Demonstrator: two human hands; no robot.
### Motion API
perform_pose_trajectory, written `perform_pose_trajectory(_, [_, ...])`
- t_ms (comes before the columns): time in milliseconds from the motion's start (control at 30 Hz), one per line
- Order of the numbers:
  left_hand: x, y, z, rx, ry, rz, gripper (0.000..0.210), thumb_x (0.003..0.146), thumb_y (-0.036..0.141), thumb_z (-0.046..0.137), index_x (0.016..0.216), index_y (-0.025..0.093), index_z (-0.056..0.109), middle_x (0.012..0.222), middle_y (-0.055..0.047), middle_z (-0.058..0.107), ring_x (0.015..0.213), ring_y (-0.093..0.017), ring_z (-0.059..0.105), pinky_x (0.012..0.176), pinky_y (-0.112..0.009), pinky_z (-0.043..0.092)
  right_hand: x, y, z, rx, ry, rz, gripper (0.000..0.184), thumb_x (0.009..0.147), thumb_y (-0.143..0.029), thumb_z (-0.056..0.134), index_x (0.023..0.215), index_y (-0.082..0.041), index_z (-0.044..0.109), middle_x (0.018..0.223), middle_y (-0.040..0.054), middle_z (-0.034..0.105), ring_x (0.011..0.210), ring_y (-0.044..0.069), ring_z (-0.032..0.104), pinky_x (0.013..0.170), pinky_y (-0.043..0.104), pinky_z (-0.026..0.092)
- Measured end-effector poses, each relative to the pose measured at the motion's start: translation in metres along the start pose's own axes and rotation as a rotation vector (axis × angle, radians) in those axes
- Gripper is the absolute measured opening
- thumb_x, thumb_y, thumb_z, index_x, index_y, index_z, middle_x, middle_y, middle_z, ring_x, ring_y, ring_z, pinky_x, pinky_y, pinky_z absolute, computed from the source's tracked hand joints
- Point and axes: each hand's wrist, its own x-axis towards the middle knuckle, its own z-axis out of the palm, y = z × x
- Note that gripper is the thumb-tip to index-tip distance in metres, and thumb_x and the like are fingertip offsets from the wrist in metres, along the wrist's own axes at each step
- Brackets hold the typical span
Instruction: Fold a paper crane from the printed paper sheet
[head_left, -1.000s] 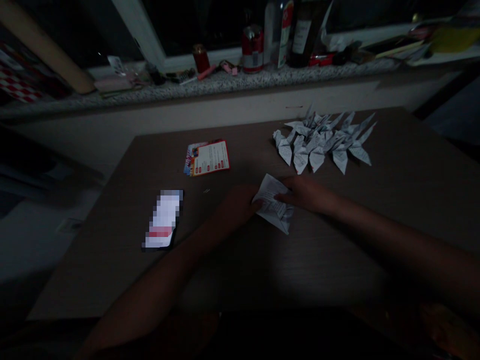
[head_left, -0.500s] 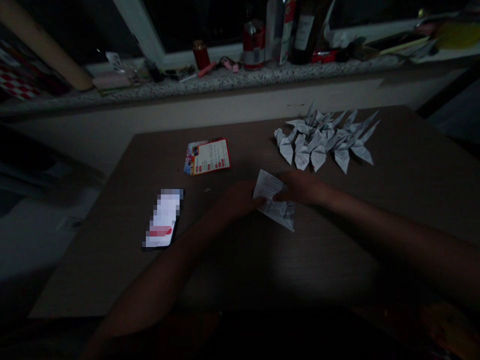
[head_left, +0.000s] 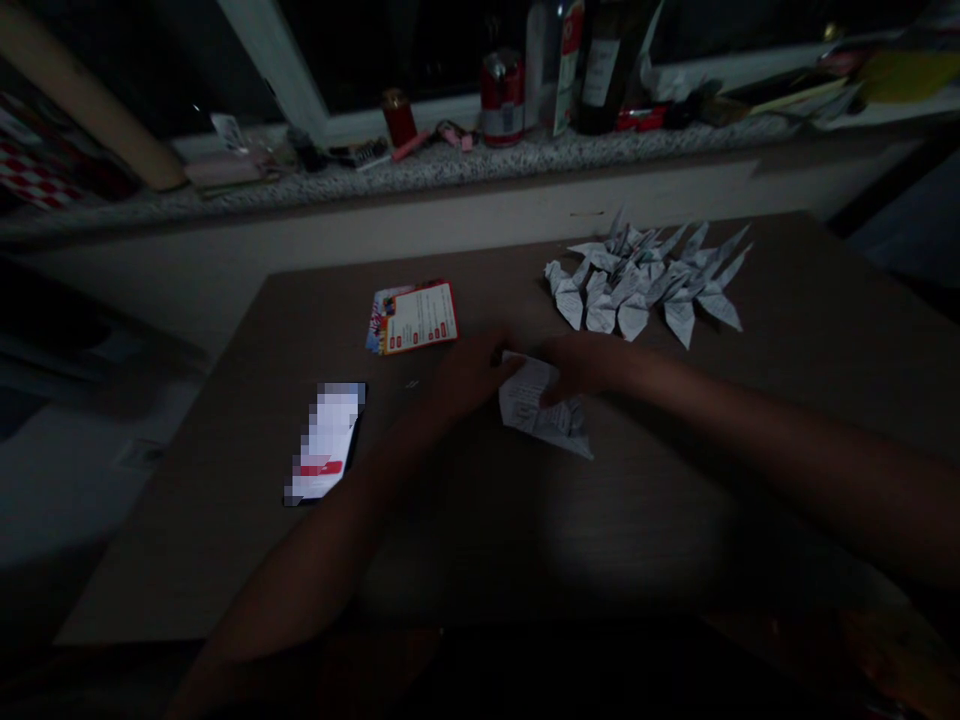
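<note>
A folded sheet of printed paper (head_left: 534, 402) is between my two hands over the middle of the table (head_left: 480, 520). My left hand (head_left: 480, 372) pinches its upper left edge between thumb and fingers. On the upper right side, my right hand (head_left: 581, 365) grips the same paper, thumb on the printed face and fingers behind it. One pointed corner of the sheet hangs toward the lower right. Beyond my right hand stands a cluster of several folded paper cranes (head_left: 634, 290), made of similar printed paper.
A lit phone (head_left: 326, 440) lies left of my left forearm. Printed cards (head_left: 420, 315) are stacked toward the back left. Behind the table, a granite windowsill (head_left: 450, 165) carries a red can (head_left: 502, 100), a dark bottle (head_left: 600, 75), a small red jar (head_left: 399, 118) and other clutter.
My left hand has shifted up and slightly left, to the top left edge of the paper. The paper has turned a little, and my right hand still grips it. The view has moved slightly.
</note>
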Motion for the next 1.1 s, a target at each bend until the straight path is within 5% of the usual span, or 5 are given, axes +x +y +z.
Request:
perform_pose_trajectory(167, [-0.011, -0.005, -0.012, 0.047, -0.087, -0.021, 0.015, 0.094, 0.034, 0.064, 0.098, 0.019, 0.065, 0.095, -0.004, 0.071, 0.084, -0.021, 0.065, 0.07, -0.031, 0.044, -0.009, -0.005, 0.005, -0.056, 0.037, 0.105, 0.06, 0.078, -0.055, 0.082, 0.125, -0.019, 0.072, 0.114, 0.0175, 0.076, 0.107, 0.039, 0.072, 0.081, 0.041, 0.056])
perform_pose_trajectory(433, [-0.024, -0.006, -0.018, 0.151, -0.244, -0.032, 0.023, 0.094, 0.038, 0.061, 0.11, 0.022, 0.066, 0.111, -0.006, 0.072, 0.096, -0.024, 0.067, 0.075, -0.033, 0.046, -0.016, -0.007, 0.015, -0.028, 0.089, 0.0, 0.047, 0.086, -0.04, 0.077, 0.126, -0.017, 0.069, 0.12, 0.0181, 0.074, 0.114, 0.038, 0.069, 0.085, 0.041, 0.054])
perform_pose_trajectory(700, [-0.023, -0.009, -0.009, 0.18, -0.315, -0.028, 0.024, 0.096, 0.041, 0.061, 0.105, 0.021, 0.069, 0.104, -0.005, 0.073, 0.09, -0.024, 0.068, 0.07, -0.031, 0.044, -0.016, 0.004, 0.028, -0.013, 0.111, -0.054, 0.037, 0.09, -0.038, 0.071, 0.121, -0.018, 0.066, 0.112, 0.0149, 0.075, 0.102, 0.033, 0.071, 0.073, 0.034, 0.048])
perform_pose_trajectory(933, [-0.031, -0.013, -0.004, 0.163, -0.317, -0.061, 0.027, 0.096, 0.043, 0.059, 0.107, 0.021, 0.07, 0.106, -0.006, 0.074, 0.09, -0.024, 0.068, 0.071, -0.032, 0.047, -0.032, 0.018, 0.035, 0.208, 0.122, -0.07, 0.03, 0.091, -0.034, 0.069, 0.116, -0.018, 0.065, 0.098, 0.0094, 0.075, 0.084, 0.023, 0.069, 0.065, 0.029, 0.043])
perform_pose_trajectory(1100, [-0.034, -0.006, -0.005, 0.079, -0.31, 0.001, 0.028, 0.091, 0.029, 0.061, 0.118, 0.022, 0.067, 0.116, -0.005, 0.073, 0.101, -0.025, 0.069, 0.087, -0.035, 0.052, -0.039, 0.027, 0.045, 0.503, 0.149, -0.212, 0.029, 0.091, -0.034, 0.068, 0.115, -0.018, 0.065, 0.096, 0.006, 0.071, 0.079, 0.019, 0.065, 0.067, 0.028, 0.045])
